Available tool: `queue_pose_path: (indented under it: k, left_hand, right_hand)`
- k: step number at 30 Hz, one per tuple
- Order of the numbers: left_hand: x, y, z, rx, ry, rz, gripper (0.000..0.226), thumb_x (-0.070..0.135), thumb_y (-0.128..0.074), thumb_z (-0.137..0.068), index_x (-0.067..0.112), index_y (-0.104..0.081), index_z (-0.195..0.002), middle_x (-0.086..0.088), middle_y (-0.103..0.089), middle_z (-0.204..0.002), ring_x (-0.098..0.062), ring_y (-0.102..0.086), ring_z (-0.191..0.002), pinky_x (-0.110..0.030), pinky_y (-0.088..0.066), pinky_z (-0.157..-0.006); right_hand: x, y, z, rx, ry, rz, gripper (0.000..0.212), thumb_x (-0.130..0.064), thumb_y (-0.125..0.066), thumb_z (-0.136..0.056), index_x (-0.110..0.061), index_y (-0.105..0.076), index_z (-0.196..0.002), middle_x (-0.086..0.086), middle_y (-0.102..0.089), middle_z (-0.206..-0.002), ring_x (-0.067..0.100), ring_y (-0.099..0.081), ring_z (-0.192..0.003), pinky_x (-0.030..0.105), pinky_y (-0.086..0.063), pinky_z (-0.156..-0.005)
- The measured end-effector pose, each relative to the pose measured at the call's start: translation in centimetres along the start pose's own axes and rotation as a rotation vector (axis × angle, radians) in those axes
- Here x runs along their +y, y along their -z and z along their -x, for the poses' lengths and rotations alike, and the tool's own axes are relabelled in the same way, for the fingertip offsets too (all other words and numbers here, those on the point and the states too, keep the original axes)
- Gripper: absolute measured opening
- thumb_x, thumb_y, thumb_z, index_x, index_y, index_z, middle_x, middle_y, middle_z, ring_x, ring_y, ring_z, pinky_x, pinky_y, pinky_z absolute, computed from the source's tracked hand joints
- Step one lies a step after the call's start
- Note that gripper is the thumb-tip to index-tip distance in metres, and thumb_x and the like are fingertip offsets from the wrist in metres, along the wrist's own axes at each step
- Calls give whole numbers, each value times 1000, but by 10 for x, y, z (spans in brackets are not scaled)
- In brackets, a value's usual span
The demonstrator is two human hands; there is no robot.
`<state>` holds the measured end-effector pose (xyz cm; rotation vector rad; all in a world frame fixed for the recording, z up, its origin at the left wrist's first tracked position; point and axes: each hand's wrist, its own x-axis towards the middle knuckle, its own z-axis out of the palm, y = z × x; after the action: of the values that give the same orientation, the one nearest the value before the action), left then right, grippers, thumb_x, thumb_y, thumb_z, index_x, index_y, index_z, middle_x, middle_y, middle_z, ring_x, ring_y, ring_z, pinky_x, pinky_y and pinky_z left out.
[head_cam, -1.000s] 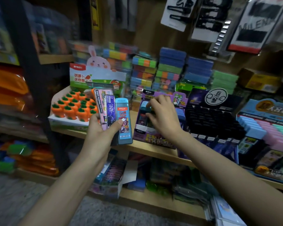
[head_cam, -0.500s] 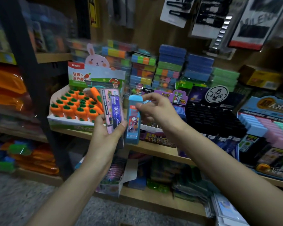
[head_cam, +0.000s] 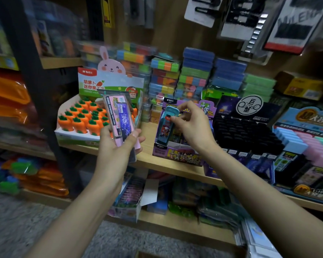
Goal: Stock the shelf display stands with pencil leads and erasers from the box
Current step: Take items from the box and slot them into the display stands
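Clerk: Hands first. What is each one doing in the head view?

Checker: The right hand [head_cam: 191,127] pinches the capped top of a blue lead case [head_cam: 165,125] between thumb and fingertips. The left hand [head_cam: 117,149] grips a fan of others upright, with a pink lead case [head_cam: 113,118] and a purple lead case [head_cam: 126,123] in front and the thumb laid across their lower ends.

Clerk: Where is the blue one?

Checker: It is nearly upright, leaning a little, at the left side of the purple display stand [head_cam: 177,151]. That stand sits at the front edge of the wooden shelf [head_cam: 149,138]. The case's lower end is down among the stand's compartments, but I cannot tell whether it is seated.

Clerk: What are its neighbours?

Checker: The carrot erasers [head_cam: 82,118] stand in their tray at the shelf's front left corner. A black display stand [head_cam: 246,131] is just beside the purple one on its right.

Clerk: What could go wrong?

Checker: As I judge it, three things. The case leans, so if it is let go before its foot finds a compartment, it may topple forward off the shelf edge. The stand looks like light card set right at that edge — a firm downward push could tip it or nudge it over. And the left hand's fan is held mostly by one thumb, so with attention on the right, a case could slide out.
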<state>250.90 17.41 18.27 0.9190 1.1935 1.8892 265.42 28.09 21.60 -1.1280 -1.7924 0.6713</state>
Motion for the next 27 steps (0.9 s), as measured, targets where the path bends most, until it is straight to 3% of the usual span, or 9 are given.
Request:
queue_pose_path:
  k: [4,6,9,14,16,19,21,23,27]
  left_hand:
    - [1,0,0,5,3,-12,27,11,-61,-89,25,-48,-108,-2,-69,-106,-11,-71,-86,-30,-56,-74]
    - [1,0,0,-1,4,-17,27,12,-63,-88,25,-48,-106,-3,-70,-105,-13,-71,-86,-29,-58,-73]
    - [0,0,1,-38,16,-30,26,13,-65,-86,24,-50,-104,-4,-71,-99,-14,-72,-82,-26,-59,-69]
    - [-2,-5,5,-106,56,-35,33,9,-68,-82,10,-51,-110,-8,-71,-87,-14,-69,-66,-25,-55,-55]
    - [-4,-7,6,-138,69,-40,35,10,-70,-81,11,-52,-111,-9,-71,-86,-15,-68,-65,-23,-52,-54]
    - [-7,-14,9,-202,112,-52,37,13,-71,-79,11,-53,-111,-10,-71,-85,-15,-67,-61,-24,-51,-52]
    - [-10,-21,13,-265,139,-56,33,11,-71,-79,11,-54,-107,-6,-72,-78,-13,-65,-55,-23,-50,-48]
    - [-13,-30,19,-346,178,-62,33,4,-70,-78,9,-53,-105,-5,-71,-72,-13,-64,-50,-23,-49,-44]
    - [-21,-41,28,-531,238,-156,40,1,-70,-76,-1,-50,-111,-5,-69,-71,-15,-62,-50,-24,-49,-44]
  right_hand:
    - [11,-9,6,-17,5,90,17,-17,-66,-87,-20,-51,-95,5,-66,-85,18,-63,-75,29,-52,-63]
    - [17,-14,9,25,123,337,20,-21,-67,-86,-13,-54,-99,5,-60,-98,21,-58,-87,35,-52,-72]
    - [22,-21,11,96,282,666,27,-29,-65,-86,-11,-54,-103,7,-47,-107,24,-49,-98,37,-49,-67]
    - [20,-21,12,131,297,819,40,-32,-63,-87,-9,-45,-114,10,-43,-112,26,-45,-102,30,-38,-63]
    - [15,-16,16,141,262,668,35,-31,-61,-89,-10,-46,-113,8,-44,-111,23,-46,-101,29,-38,-65]
    - [-3,0,25,30,50,9,28,-39,-56,-91,-15,-52,-105,2,-54,-96,14,-53,-82,30,-45,-68]
    - [-15,13,35,-87,-116,-263,33,-47,-56,-89,-16,-55,-101,-2,-58,-82,4,-54,-66,23,-43,-60]
    - [-19,23,45,-162,-243,-339,34,-43,-62,-86,-14,-53,-102,-1,-59,-75,4,-55,-57,22,-42,-53]
    - [-10,46,66,-166,-392,-419,28,-15,-66,-86,-10,-44,-102,2,-60,-63,10,-53,-45,24,-43,-44]
